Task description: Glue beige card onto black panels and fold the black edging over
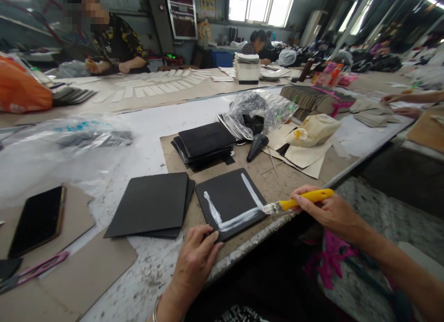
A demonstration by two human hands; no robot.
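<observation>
A black square panel (pixel 231 195) lies near the table's front edge, with a U-shaped line of white paste along three of its sides. My right hand (pixel 321 209) is closed round the yellow handle of a brush (pixel 305 199), whose bristles touch the paste at the panel's right corner. The fingers of my left hand (pixel 197 255) rest on the panel's lower left corner, slightly spread and flat. To the left are larger black sheets (pixel 149 204), overlapping. Behind the panel is a stack of black pieces (pixel 206 139).
A phone (pixel 37 220) and pink-handled scissors (pixel 43 269) lie at left. A yellowish container (pixel 314 130) and a dark pointed tool (pixel 257 147) sit behind the brush. Across the table is a person (pixel 120 45); another person's hands (pixel 402 105) are at far right.
</observation>
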